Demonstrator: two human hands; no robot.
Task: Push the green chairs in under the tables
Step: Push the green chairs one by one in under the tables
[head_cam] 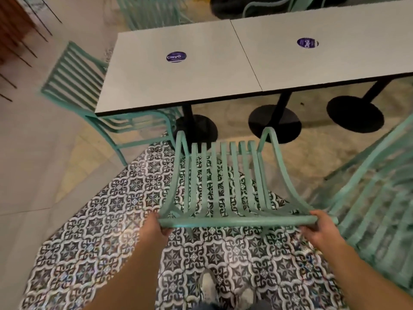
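The green slatted chair stands on the patterned tile floor, its top rail nearest the camera and its seat front reaching toward the near edge of the 2 white tables, not yet under them. The left hand grips the left end of the top rail, fingers curled round it from beneath; the right hand grips the right end the same way, thumb over the rail and fingers wrapped below. Beyond the fingers, past the chair's slats, 3 black round pedestal bases stand under the tabletops. Each tabletop bears 1 round purple sticker. To the left of the left hand's fingers and farther off, a second green chair sits at the end of the left table, its seat partly beneath the top. Just right of the right hand's fingers, a third green chair stands close, blurred. Below the hands, 2 pale shoes rest on the tiles.
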